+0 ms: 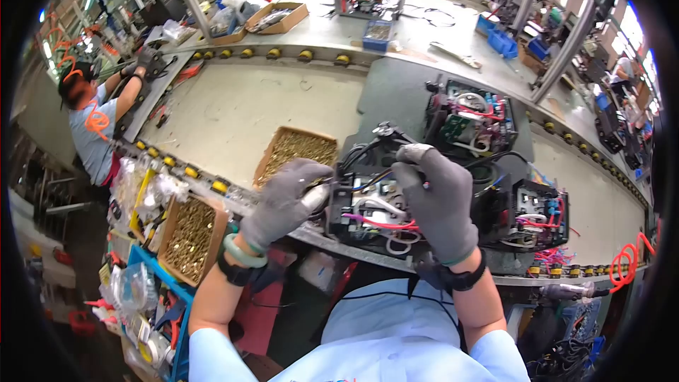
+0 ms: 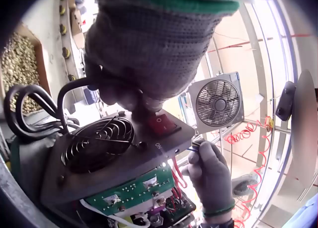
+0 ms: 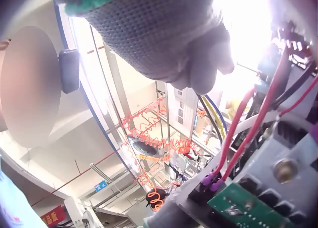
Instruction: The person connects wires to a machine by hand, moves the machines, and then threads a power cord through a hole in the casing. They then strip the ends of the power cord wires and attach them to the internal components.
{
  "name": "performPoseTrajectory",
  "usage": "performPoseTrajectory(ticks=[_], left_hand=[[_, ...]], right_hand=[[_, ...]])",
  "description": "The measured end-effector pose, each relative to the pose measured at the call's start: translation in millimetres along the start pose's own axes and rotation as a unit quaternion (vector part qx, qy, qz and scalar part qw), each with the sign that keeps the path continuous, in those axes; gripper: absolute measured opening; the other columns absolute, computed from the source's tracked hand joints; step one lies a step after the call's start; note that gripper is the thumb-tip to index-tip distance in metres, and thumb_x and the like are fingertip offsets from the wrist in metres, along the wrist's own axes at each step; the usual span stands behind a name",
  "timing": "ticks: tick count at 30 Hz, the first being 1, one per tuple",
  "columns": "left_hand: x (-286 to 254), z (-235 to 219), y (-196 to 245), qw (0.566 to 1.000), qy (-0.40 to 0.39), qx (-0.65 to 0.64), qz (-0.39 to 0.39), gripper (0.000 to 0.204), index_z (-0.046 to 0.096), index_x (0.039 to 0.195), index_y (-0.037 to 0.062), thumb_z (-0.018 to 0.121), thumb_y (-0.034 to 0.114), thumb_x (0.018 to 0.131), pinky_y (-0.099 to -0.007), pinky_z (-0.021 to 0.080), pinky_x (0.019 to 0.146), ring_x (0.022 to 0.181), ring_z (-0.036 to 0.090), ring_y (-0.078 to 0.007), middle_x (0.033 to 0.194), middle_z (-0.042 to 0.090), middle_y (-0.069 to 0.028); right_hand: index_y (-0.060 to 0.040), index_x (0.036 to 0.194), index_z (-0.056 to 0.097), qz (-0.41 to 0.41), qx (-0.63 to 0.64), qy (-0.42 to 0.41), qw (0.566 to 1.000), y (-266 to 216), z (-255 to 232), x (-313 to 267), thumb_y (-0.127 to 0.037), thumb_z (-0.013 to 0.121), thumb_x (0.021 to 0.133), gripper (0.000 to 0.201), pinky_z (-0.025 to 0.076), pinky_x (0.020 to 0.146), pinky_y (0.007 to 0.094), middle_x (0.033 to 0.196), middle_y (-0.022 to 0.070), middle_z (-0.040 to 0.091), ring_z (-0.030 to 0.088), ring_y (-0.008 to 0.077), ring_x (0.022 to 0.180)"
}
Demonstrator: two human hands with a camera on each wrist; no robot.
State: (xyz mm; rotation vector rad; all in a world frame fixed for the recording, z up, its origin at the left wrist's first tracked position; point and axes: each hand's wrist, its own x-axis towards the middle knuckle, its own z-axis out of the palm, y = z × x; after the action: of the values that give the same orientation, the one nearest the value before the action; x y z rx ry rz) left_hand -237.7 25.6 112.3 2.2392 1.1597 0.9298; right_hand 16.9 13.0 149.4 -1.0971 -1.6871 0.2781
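An open electrical unit with a dark panel lies on the line in front of me. That panel carries a round fan grille and a red rocker switch. My gloved left hand bends its fingers over the panel edge beside the switch, and a thick black cable runs into its grip. Over the unit's other side, my gloved right hand pinches thin black, yellow and blue wires; their ends are hidden by its fingers. Thick red wires and a green circuit board show below.
A carton of brass-coloured fittings stands left of the unit, and another carton is nearer me. More open units sit behind and to the right. Rollers edge the line. Another person works at far left.
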Motion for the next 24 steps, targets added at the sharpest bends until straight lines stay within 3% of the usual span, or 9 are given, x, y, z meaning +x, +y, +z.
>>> performPoseTrajectory(ticks=[1,3,7,9,13,15,19,22,24], left_hand=[[7.4,-5.2,12.3,0.999,0.035,0.015,-0.004,0.026,0.068,0.111,0.0009,0.068,-0.001,0.085,-0.0339,0.050,0.092,0.104,0.064,-0.0274,0.109,0.065,-0.0148],[20.9,-12.8,24.8,0.998,0.056,0.006,-0.011,0.022,0.070,0.107,0.0023,0.068,-0.001,0.085,-0.0348,0.051,0.090,0.101,0.064,-0.0257,0.106,0.066,-0.0134],[47.3,13.6,29.8,0.994,-0.041,0.002,0.101,0.014,0.073,0.100,0.0016,0.068,0.002,0.086,-0.0344,0.051,0.088,0.098,0.064,-0.0259,0.101,0.067,-0.0113],[52.4,19.6,24.9,0.993,-0.090,-0.029,0.075,0.013,0.071,0.099,-0.0002,0.066,0.002,0.088,-0.0341,0.050,0.091,0.101,0.063,-0.0267,0.105,0.066,-0.0120],[56.9,16.3,13.2,0.953,-0.179,-0.243,-0.008,0.021,0.065,0.113,-0.0027,0.063,0.005,0.094,-0.0307,0.047,0.095,0.107,0.058,-0.0164,0.111,0.061,-0.0072],[58.3,14.5,24.1,0.934,-0.182,-0.304,-0.056,0.018,0.068,0.107,-0.0004,0.064,0.009,0.093,-0.0317,0.047,0.094,0.103,0.059,-0.0168,0.106,0.063,-0.0076],[50.2,26.7,19.6,0.920,-0.117,-0.353,-0.124,0.012,0.066,0.101,-0.0023,0.061,0.006,0.094,-0.0282,0.049,0.085,0.093,0.059,-0.0131,0.095,0.060,-0.0052],[49.8,32.2,13.9,0.943,-0.086,-0.303,-0.112,0.013,0.067,0.100,-0.0028,0.060,0.007,0.095,-0.0281,0.050,0.081,0.088,0.061,-0.0133,0.097,0.063,-0.0064],[48.9,35.6,20.2,0.965,-0.049,-0.238,-0.103,0.013,0.067,0.098,-0.0031,0.061,0.008,0.094,-0.0294,0.050,0.079,0.085,0.062,-0.0152,0.092,0.064,-0.0089]], right_hand=[[-0.0034,0.091,0.070,-0.048,-0.039,0.032,0.998,3.7,-0.4,3.1,-0.007,0.074,0.080,0.013,0.054,0.063,0.0379,0.082,0.0163,0.069,0.069,0.0327,0.070],[-0.0040,0.093,0.070,0.027,0.003,0.013,1.000,4.0,-1.0,3.7,-0.006,0.075,0.077,0.017,0.056,0.066,0.0372,0.085,0.0156,0.070,0.070,0.0324,0.075],[-0.0009,0.101,0.067,0.030,0.056,0.018,0.998,4.2,6.8,4.9,-0.004,0.075,0.080,0.023,0.056,0.067,0.0318,0.086,0.0147,0.071,0.072,0.0251,0.076],[-0.0007,0.107,0.065,0.114,0.135,0.029,0.984,6.1,11.4,5.9,-0.003,0.073,0.083,0.026,0.055,0.069,0.0289,0.084,0.0105,0.069,0.069,0.0164,0.076],[-0.0006,0.110,0.064,0.272,0.370,0.061,0.886,2.7,33.4,-0.3,-0.004,0.073,0.085,0.026,0.052,0.068,0.0235,0.092,0.0020,0.064,0.061,0.0072,0.081],[0.0000,0.107,0.065,0.238,0.380,0.059,0.892,-6.4,34.4,3.1,-0.003,0.071,0.088,0.021,0.051,0.064,0.0218,0.087,0.0003,0.065,0.061,0.0040,0.075],[0.0012,0.104,0.069,0.263,0.380,0.045,0.886,1.0,37.3,1.7,-0.002,0.070,0.089,0.015,0.051,0.064,0.0218,0.082,0.0016,0.069,0.061,0.0042,0.071],[0.0038,0.106,0.071,0.169,0.235,0.018,0.957,19.8,39.3,-6.3,-0.004,0.068,0.088,0.019,0.051,0.064,0.0273,0.076,0.0114,0.069,0.062,0.0086,0.068],[0.0034,0.103,0.071,0.166,0.211,0.011,0.963,18.9,36.4,-10.3,-0.006,0.069,0.087,0.018,0.051,0.063,0.0282,0.076,0.0134,0.069,0.062,0.0096,0.066]])
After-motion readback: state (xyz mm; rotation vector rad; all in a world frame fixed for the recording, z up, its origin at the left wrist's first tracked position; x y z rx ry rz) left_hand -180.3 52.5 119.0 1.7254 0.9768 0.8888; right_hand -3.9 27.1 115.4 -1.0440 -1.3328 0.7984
